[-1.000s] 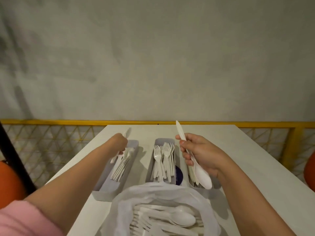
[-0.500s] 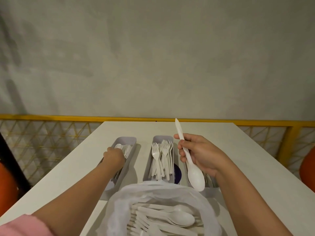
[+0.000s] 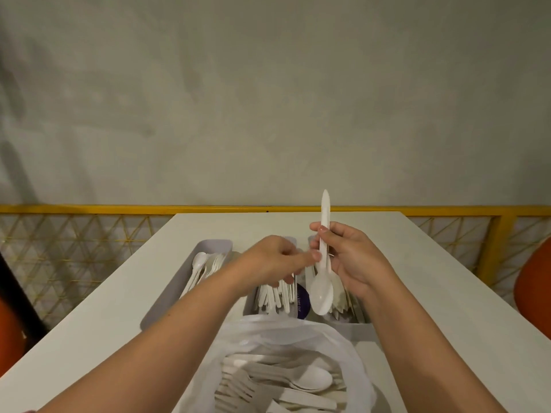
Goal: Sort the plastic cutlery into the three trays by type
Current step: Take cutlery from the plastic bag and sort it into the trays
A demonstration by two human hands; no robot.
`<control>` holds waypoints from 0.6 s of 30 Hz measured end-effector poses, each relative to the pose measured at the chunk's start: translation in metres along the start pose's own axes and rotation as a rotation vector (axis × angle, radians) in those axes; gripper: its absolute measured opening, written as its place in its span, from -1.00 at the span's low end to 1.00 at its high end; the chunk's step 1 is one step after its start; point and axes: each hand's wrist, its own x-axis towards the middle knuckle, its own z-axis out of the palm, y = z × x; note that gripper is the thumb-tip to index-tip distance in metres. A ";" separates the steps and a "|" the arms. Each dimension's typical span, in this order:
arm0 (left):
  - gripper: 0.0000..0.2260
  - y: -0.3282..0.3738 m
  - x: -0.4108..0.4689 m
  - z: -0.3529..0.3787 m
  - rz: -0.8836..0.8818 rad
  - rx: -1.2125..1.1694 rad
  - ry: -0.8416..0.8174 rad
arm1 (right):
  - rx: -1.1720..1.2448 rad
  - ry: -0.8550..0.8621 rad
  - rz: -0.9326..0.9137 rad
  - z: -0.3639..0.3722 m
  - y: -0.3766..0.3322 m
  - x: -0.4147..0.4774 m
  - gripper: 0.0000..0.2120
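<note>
Her right hand (image 3: 354,259) holds a white spoon (image 3: 322,281) upright, fingers clamped on its handle, above the trays (image 3: 214,244) on the desk (image 3: 432,293). The left hand (image 3: 275,259) reaches its fingertip to the handle, fingers loosely curled, holding nothing.

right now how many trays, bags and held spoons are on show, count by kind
grey trays: 3 (left tray, middle tray, right tray)
plastic bag of unsorted cutlery: 1
spoon in the right hand grip: 1
total: 5
</note>
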 end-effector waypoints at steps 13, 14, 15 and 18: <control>-0.88 -0.026 0.003 -0.015 -0.010 -0.471 0.177 | 0.103 0.149 -0.044 -0.005 -0.002 0.000 -0.86; -0.86 -0.028 0.004 -0.020 0.007 -0.551 0.238 | 0.105 0.133 -0.038 -0.004 -0.002 0.000 -0.88; -0.84 -0.029 0.005 -0.024 0.025 -0.636 0.302 | 0.102 0.117 -0.029 -0.003 -0.002 -0.001 -0.89; -0.84 -0.030 0.009 -0.027 0.106 -0.936 0.399 | 0.071 0.078 0.007 0.001 0.000 -0.001 -0.88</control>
